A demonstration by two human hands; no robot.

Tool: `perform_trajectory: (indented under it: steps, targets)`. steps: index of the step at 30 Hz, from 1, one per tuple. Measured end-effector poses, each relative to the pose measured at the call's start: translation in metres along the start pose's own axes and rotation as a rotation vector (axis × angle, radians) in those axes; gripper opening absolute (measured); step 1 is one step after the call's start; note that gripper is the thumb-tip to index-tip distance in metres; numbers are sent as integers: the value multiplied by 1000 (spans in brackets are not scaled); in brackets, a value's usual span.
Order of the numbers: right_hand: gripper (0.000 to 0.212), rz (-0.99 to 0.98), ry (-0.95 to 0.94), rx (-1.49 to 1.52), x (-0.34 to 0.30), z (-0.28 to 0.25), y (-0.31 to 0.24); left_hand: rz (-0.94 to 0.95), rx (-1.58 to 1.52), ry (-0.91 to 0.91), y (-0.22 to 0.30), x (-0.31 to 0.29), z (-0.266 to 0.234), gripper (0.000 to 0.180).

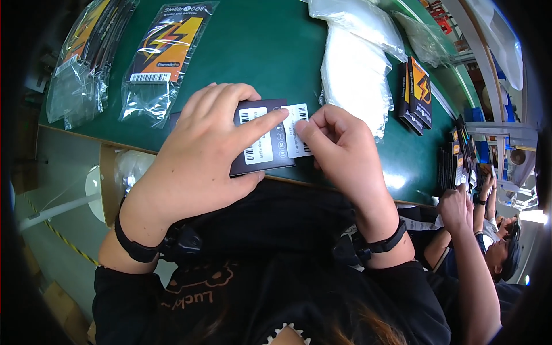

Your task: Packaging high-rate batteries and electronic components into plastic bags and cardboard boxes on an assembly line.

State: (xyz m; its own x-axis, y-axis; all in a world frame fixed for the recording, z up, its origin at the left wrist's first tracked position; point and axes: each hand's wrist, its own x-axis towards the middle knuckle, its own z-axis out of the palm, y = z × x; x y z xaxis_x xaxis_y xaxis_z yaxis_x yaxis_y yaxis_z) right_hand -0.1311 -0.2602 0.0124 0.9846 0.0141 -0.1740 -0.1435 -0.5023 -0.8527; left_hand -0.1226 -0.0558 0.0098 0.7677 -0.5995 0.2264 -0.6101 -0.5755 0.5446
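Both hands observed at near edge of green table top (276,52). Left hand (198,167) laid over flat dark rectangular battery pack (270,150), fingers curled across its far edge, thumb tucked under near edge, forefinger stretched out straight and pressed on right end of pack's upper face. Right hand (345,152) closed in a pinch, thumb and forefinger tips nipping small white barcode sticker (299,131) at its right side.

Battery pack found resting at table's near edge, just in front of person's body, partly covered by left hand. Long axis seen running left to right, slightly tilted, right end a little nearer to person. Upper face seen bearing one white barcode label already stuck flat. White sticker held at pack's right end, long axis crosswise to pack, overlapping its short edge; whether fully stuck down could not be told.

Noted further off on table: clear plastic sleeve with black, orange and yellow printed card (164,54) lying at upper left, long axis pointing away from person; bundle of similar clear sleeves (80,63) just beside it at far left; white foam-wrapped bundles (353,66) at upper right, well apart from hands; small stack of black and orange boxes (415,95) standing beyond those. Black wrist straps seen on both forearms. Co-worker's hand (457,207) visible at right edge, apart from recorded hands.
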Motion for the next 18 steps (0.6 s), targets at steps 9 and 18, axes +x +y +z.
perform_trajectory:
  steps: [9, 18]
  targets:
    - [38, -55, 4, -128, 4, -5, -6, -23, -63, 38, 9, -5, 2, 75]
    - [38, -4, 72, 95, -11, -12, -7, 1, 16, 218, 21, 2, 0, 82]
